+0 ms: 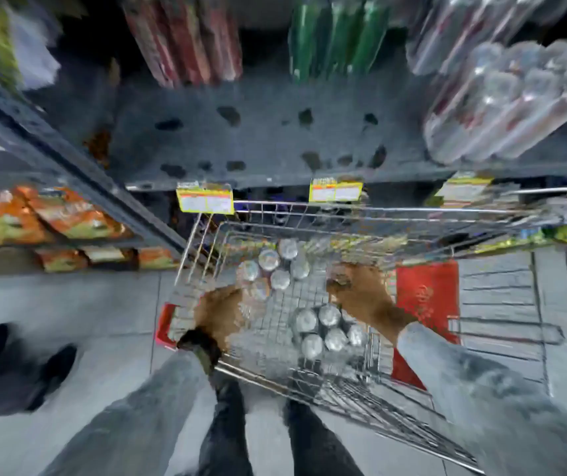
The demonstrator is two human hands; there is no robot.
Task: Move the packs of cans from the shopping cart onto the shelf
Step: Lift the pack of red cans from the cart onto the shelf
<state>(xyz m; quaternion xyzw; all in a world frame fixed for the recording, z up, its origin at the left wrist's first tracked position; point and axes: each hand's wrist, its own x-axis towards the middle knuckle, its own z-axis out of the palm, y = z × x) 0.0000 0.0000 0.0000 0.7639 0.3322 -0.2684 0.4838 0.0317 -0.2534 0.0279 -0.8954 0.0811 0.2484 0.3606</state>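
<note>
The whole view is smeared by motion. A wire shopping cart (371, 214) stands against the shelf. Two shrink-wrapped packs of silver cans lie in it: a far pack (276, 266) and a near pack (326, 329). My left hand (222, 314) reaches into the cart and lies against the near end of the far pack; its fingers are blurred. To the right of that pack, my right hand (361, 293) is down in the cart with its fingers pointing downward, and nothing shows clearly in it. The dark grey shelf (240, 139) has a bare stretch right above the cart.
Wrapped can packs (515, 104) sit on the shelf's right end, with red packs (185, 39) and green packs (337, 36) at the back. Yellow price tags (205, 201) hang on the shelf edge. Orange packets (34, 214) fill lower left shelves. Another person's dark shoes (27, 365) stand left.
</note>
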